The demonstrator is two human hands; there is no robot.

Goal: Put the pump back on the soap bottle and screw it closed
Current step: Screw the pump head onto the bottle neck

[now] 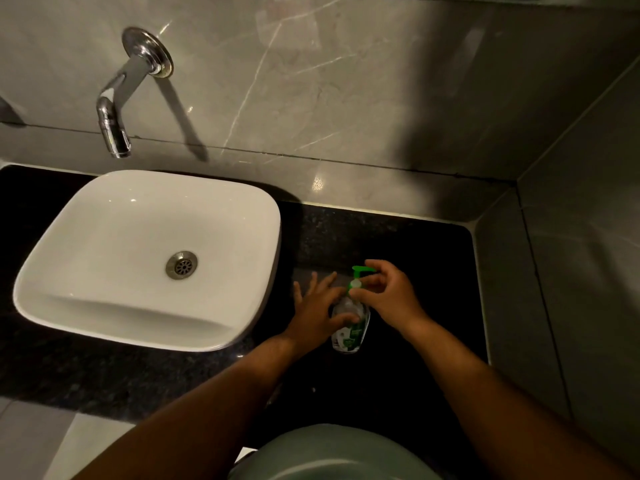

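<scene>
A clear soap bottle [350, 327] with a green and white label stands upright on the black granite counter [415, 375], right of the basin. Its green pump [358, 271] sits on top of the bottle's neck. My left hand [317, 306] rests against the bottle's left side, thumb across its front and fingers spread behind it. My right hand [388, 292] pinches the pump's collar at the neck with thumb and fingers. Whether the collar is fully threaded down is hidden by my fingers.
A white countertop basin [104, 306] with a metal drain sits to the left. A chrome wall tap [114, 129] sticks out above it. Grey marble walls close the counter at the back and the right [571, 271].
</scene>
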